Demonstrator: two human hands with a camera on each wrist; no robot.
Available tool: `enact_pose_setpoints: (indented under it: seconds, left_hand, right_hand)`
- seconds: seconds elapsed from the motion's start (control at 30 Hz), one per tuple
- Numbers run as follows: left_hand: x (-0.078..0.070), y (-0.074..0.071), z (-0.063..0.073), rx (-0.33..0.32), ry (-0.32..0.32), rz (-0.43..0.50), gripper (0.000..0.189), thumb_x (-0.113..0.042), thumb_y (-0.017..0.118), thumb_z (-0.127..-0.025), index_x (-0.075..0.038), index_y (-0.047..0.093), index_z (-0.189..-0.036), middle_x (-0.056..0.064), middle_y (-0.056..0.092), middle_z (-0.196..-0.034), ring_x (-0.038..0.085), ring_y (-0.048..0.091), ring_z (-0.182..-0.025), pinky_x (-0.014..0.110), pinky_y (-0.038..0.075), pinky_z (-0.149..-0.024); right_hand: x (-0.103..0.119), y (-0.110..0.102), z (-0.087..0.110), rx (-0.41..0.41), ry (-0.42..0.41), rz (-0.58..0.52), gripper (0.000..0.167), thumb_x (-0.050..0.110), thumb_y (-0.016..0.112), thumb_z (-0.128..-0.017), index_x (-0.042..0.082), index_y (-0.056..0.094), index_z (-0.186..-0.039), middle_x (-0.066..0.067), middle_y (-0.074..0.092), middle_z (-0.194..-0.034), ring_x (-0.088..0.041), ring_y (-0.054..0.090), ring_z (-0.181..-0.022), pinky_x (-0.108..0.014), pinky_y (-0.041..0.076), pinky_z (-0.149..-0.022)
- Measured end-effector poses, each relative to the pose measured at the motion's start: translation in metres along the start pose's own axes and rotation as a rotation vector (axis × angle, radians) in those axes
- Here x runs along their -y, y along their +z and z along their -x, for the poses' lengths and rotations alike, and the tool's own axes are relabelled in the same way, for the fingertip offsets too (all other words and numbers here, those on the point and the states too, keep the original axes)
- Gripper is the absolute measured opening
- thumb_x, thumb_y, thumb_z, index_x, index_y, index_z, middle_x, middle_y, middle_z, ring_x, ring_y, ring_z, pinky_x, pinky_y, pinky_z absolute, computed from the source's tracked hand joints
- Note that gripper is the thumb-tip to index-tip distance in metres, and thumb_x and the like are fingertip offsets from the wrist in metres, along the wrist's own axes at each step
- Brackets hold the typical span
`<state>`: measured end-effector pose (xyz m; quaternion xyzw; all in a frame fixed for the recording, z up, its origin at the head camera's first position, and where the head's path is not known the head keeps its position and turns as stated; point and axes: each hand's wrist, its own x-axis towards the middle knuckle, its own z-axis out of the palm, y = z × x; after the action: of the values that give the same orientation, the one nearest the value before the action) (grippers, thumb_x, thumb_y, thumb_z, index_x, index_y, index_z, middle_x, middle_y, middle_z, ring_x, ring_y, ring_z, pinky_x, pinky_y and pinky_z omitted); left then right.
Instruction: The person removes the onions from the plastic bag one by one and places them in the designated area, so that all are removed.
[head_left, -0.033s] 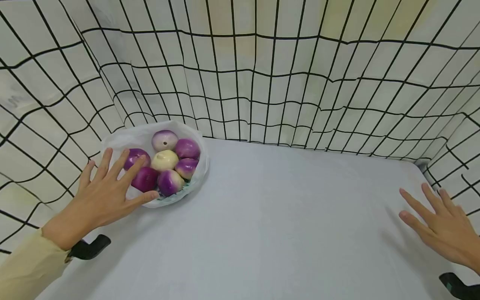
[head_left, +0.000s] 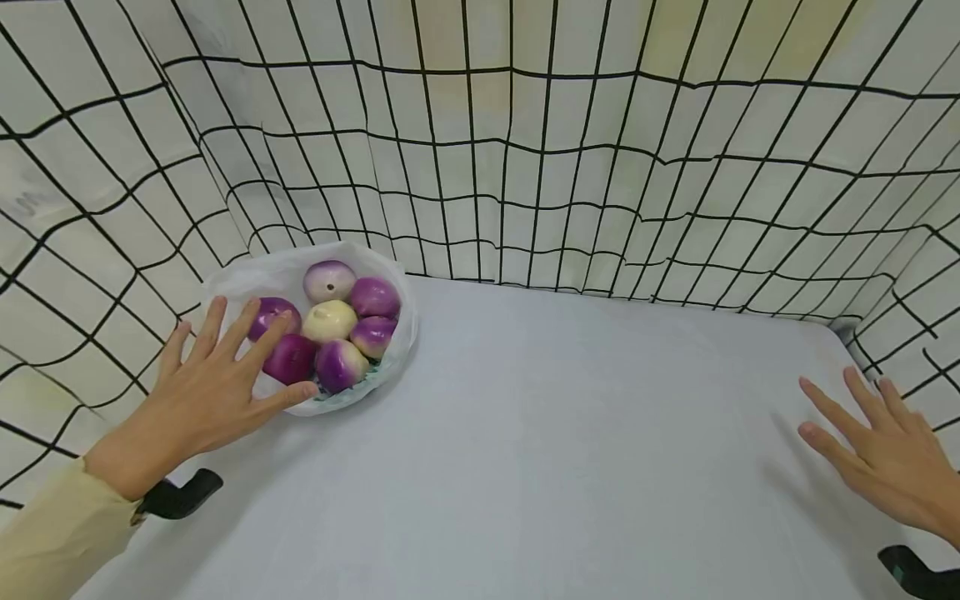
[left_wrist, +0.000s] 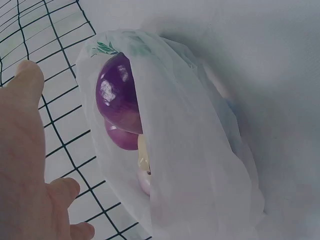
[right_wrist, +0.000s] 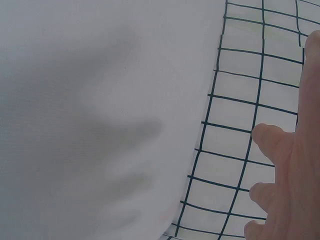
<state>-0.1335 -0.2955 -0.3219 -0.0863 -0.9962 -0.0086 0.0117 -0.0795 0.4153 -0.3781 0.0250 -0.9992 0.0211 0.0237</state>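
Note:
A white plastic bag (head_left: 405, 333) stands with its mouth spread wide at the left of the table. Inside lie several glossy purple onions (head_left: 375, 297), some fading to white, around one pale yellow onion (head_left: 330, 321). My left hand (head_left: 217, 375) has its fingers spread and hovers over the near left side of the bag, holding nothing. In the left wrist view, a fold of the bag (left_wrist: 190, 150) hides part of the onions (left_wrist: 117, 92). Far to the right, my right hand (head_left: 885, 450) is held above the table, fingers apart, with nothing in it.
White walls with a black grid (head_left: 525, 154) rise at the back and both sides. The white tabletop (head_left: 555, 433) stretches between the hands. In the right wrist view, shadows of the fingers fall on the white surface (right_wrist: 100, 130). Black wrist mounts (head_left: 180, 496) sit below the hands.

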Motion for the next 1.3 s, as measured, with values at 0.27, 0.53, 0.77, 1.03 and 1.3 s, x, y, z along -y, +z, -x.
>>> enact_pose_setpoints:
  seconds: [0.27,0.53,0.77,1.03,1.3]
  left_hand:
    - [-0.001,-0.004,-0.001,-0.011,0.008,-0.014,0.101,-0.080,0.048,-0.091,-0.021,0.018,-0.167,0.028,0.005,-0.172,0.054,-0.015,-0.157,0.081,-0.007,-0.118]
    - [-0.002,-0.009,-0.003,-0.027,0.003,-0.005,0.103,-0.080,0.048,-0.091,-0.019,0.016,-0.167,0.029,0.007,-0.171,0.054,-0.015,-0.157,0.081,-0.006,-0.119]
    - [0.003,-0.011,-0.007,-0.033,-0.014,0.013,0.103,-0.078,0.046,-0.094,-0.015,0.010,-0.167,0.030,0.003,-0.171,0.055,-0.017,-0.156,0.081,-0.007,-0.118]
    - [0.012,-0.010,-0.007,-0.053,-0.039,0.028,0.104,-0.077,0.045,-0.095,-0.013,0.009,-0.167,0.030,0.002,-0.171,0.057,-0.014,-0.156,0.082,-0.005,-0.117]
    - [0.023,-0.009,-0.007,-0.078,-0.044,0.077,0.105,-0.074,0.051,-0.094,-0.012,0.008,-0.167,0.032,0.003,-0.171,0.056,-0.014,-0.156,0.083,0.001,-0.116]
  right_hand:
    - [-0.002,-0.004,-0.006,-0.032,-0.019,-0.016,0.079,0.057,0.040,-0.108,0.019,0.005,-0.167,-0.035,-0.008,-0.168,-0.071,-0.010,-0.147,-0.089,0.006,-0.108]
    - [0.015,-0.025,-0.022,-0.109,-0.065,-0.016,0.077,0.057,0.041,-0.107,0.023,0.009,-0.167,-0.032,-0.005,-0.170,-0.065,-0.008,-0.152,-0.087,0.004,-0.113]
    - [0.034,-0.035,-0.034,-0.129,-0.101,-0.065,0.075,0.055,0.043,-0.107,0.021,0.012,-0.167,-0.031,-0.003,-0.171,-0.064,-0.004,-0.153,-0.087,0.004,-0.114]
    - [0.051,-0.043,-0.053,-0.122,-0.163,-0.161,0.072,0.047,0.046,-0.108,0.018,0.016,-0.167,-0.027,-0.001,-0.173,-0.059,-0.004,-0.157,-0.084,0.000,-0.117]
    - [0.071,-0.051,-0.069,-0.103,-0.167,-0.281,0.072,0.042,0.047,-0.108,0.020,0.012,-0.168,-0.024,-0.005,-0.174,-0.064,0.003,-0.154,-0.089,0.009,-0.111]
